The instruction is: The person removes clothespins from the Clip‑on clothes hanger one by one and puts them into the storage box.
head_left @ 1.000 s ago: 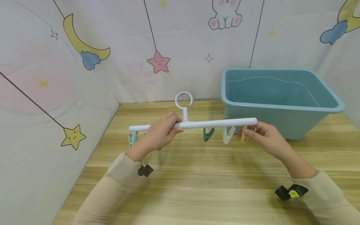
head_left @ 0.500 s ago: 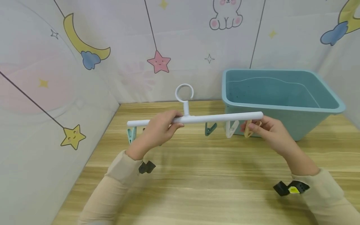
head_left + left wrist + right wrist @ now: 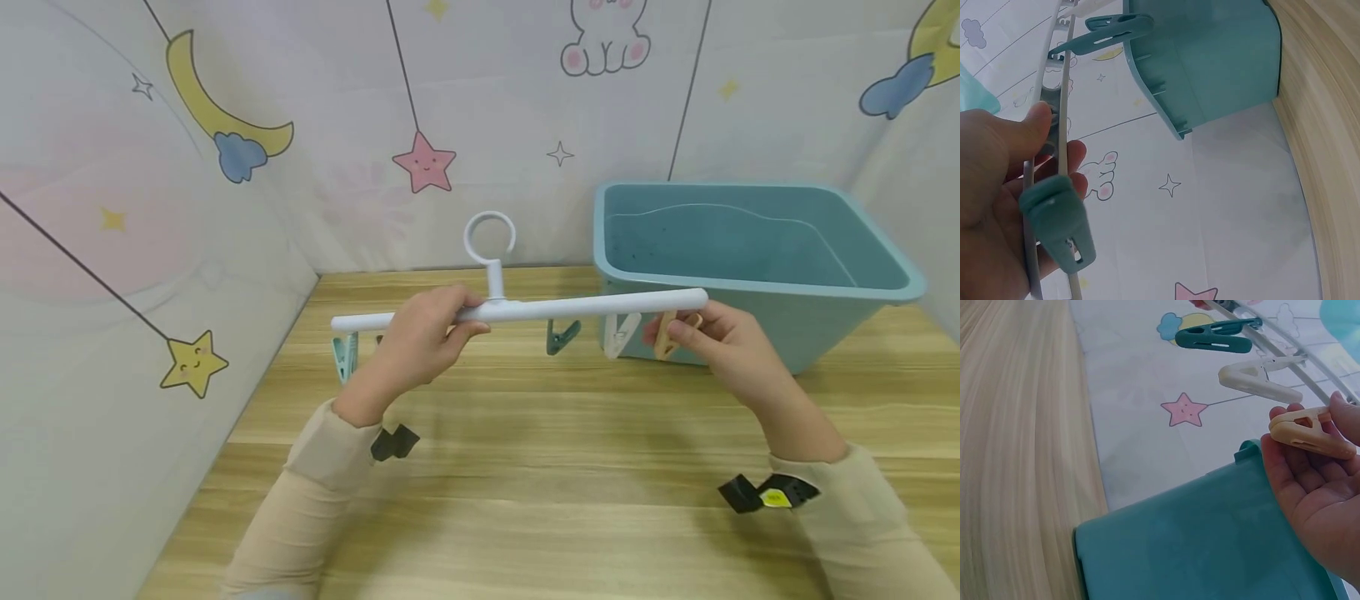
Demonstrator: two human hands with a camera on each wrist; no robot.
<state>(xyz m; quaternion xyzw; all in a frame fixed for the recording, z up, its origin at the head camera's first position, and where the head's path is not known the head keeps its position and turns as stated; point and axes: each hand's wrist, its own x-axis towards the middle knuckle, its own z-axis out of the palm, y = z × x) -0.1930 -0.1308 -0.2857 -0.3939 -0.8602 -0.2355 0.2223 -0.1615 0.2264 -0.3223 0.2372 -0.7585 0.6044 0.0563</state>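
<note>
head view: a person in pale sleeves (image 3: 288, 508) holds up a white hanger (image 3: 592, 307) over a wood-grain table (image 3: 540, 500). its bar runs left to right with the right end a little higher, and its round hook (image 3: 494, 279) points up. the left hand (image 3: 420, 337) is closed round the bar just left of the hook, thumb on the near side. the right hand (image 3: 738, 350), near the bar's right end, pinches a beige clip (image 3: 663, 337) between thumb and fingers. beside that clip a white clip (image 3: 611, 337) hangs from the bar, then a dark green clip (image 3: 554, 340) closer to the hook. a pale green clip (image 3: 341, 358) hangs by the left end. the left wrist view shows a green clip (image 3: 1054, 219) right next to the left fingers. behind the right hand, a blue-green tub (image 3: 750, 285) stands on the table. at the back is a white cloth (image 3: 495, 100) printed with a pink star (image 3: 425, 162), moons and part of a cartoon animal.
</note>
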